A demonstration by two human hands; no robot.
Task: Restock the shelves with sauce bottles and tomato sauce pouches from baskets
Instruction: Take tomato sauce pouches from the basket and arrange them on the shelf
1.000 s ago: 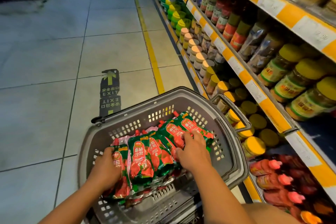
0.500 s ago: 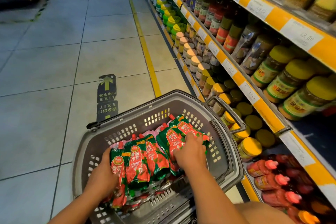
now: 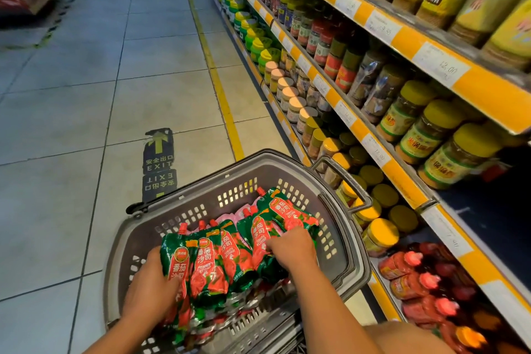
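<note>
A grey plastic basket [image 3: 342, 256] stands on the floor in front of me, filled with green and red tomato sauce pouches [image 3: 212, 264]. My left hand [image 3: 149, 293] grips the left end of a fanned row of pouches. At the row's right end, my right hand [image 3: 293, 247] curls its fingers round the pouches there. The row stands a little above the pouches lying on the basket's bottom. Red sauce bottles [image 3: 413, 284] lie on the lowest shelf to the right of the basket.
Shelves with orange price strips [image 3: 370, 135] run along the right, packed with jars with yellow, green and beige lids [image 3: 431, 129]. The basket's handle [image 3: 342, 181] leans toward the shelf. Tiled floor with a yellow line [image 3: 218, 86] and an EXIT sticker [image 3: 158, 161] lies to the left.
Both hands have gathered the pouches into a tighter row and raised it slightly. My view has tilted a little toward the shelves.
</note>
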